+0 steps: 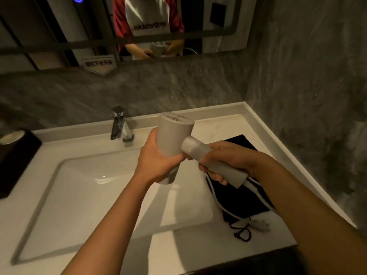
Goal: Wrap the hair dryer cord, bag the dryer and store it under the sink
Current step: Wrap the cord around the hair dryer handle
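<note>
1. Dryer (174, 133) was held in the air above the right end of the sink (83, 195), barrel upright with its vent face turned up and the handle slanting down toward the right.
2. Left hand (156, 165) had its grip clamped on the lower part of the barrel, thumb in front, fingers behind and out of sight.
3. Right hand (228, 163) had its grip closed round the handle, fingers curled under it, so the dryer sat between the two hands and touched both.
4. Cord (258, 193) came out of the handle's end just beside the right hand and ran down loose across the black bag (244, 199); its plug (260, 225) lay on the counter (218, 124) by the bag's drawstring.
5. Bag lay flat on the counter, right of the sink and under the right forearm; I could not tell whether its mouth was open.
6. Judged from this, the step in hand was the start of the cord wrap: no turns showed on the handle yet, and bagging and storing remained.
7. Next move would likely call for one hand to keep the dryer steady while the other let go, took up the slack cord and wound it evenly without kinking it at the handle's end.
</note>
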